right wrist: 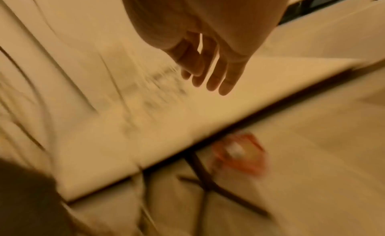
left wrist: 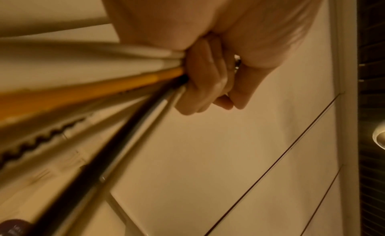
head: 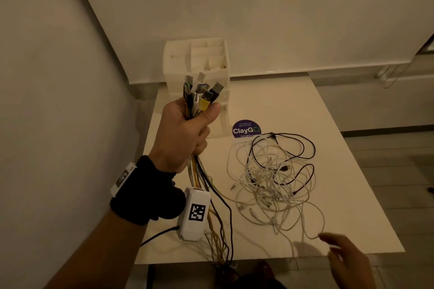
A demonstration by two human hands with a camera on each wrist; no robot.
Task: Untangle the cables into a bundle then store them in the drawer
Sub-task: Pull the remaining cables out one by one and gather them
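Above the desk's [head: 328, 124] left edge, my left hand [head: 185, 134] clenches a bundle of cables [head: 198, 98], plugs upward, cords trailing over the near edge. Tangled cables [head: 274, 180] lie mid-desk, before the white drawer organizer [head: 202, 61]; my right hand [head: 347, 263] hovers nearby, fingers relaxed, empty.

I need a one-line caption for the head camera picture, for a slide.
Left hand holds a bundle of cables plugs-up, while the open right hand reaches toward the tangled cables on the table.
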